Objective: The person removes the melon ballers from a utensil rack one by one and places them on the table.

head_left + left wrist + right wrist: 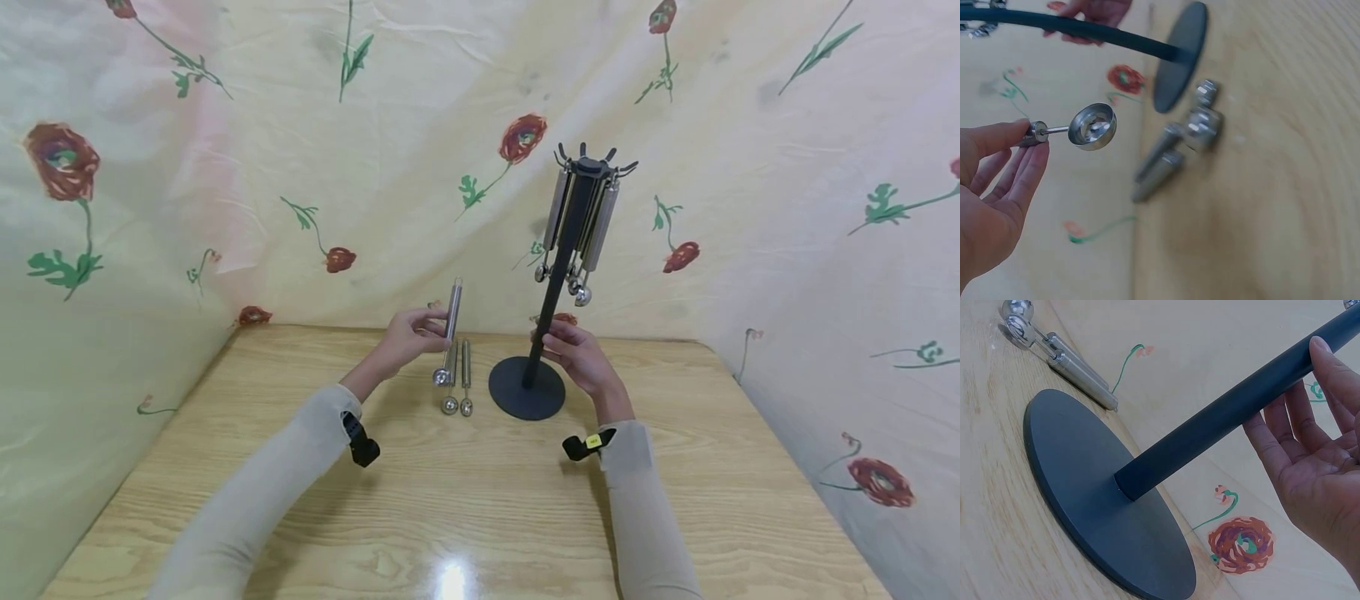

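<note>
As hands reach forward, scoop pinched (tilted), stand gripped

Left sleeve and right sleeve: long, plain, pale grey-beige. Left wrist device and right wrist device: black, strapped at the cuff; the right bears a yellow label (lettering illegible). Left hand, right hand: bare.
</note>
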Motion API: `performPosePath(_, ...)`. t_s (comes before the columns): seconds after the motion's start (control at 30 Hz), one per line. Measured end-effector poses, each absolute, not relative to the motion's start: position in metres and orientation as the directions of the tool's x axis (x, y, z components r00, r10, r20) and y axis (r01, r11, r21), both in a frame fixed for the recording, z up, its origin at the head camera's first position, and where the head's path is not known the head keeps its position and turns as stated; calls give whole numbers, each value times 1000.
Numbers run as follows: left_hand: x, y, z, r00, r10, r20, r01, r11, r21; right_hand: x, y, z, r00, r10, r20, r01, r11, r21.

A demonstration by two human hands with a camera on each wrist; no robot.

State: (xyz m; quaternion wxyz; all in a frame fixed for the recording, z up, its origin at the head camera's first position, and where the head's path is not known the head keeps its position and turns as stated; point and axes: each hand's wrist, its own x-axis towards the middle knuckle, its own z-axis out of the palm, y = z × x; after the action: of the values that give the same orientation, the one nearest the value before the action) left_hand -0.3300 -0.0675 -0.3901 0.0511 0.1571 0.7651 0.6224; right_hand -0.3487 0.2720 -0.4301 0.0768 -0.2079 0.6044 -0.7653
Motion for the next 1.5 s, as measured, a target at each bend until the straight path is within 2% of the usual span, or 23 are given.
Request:
performPosePath(0.47,-339,-82,-438,-976,198,-89,-53,181,982,-347,270,-429,-900,-369,234,-145,-255,-956)
performPosePath(0.83,-339,-78,-449,-977,189,-95,-63,169,984,-348,270,-432,-898,-371,238,-146,-259,-955)
performPosePath(1.23,-340,-70,-453,-974,154,-169,-140,185,973,-348,271,-430,-888,-388,245,-162,-235,-958)
performPosePath(1.5,-339,-65,-454,-973,128,-192,-157,244,957,-349,272,-431,-893,-383,236,-154,-233,-960)
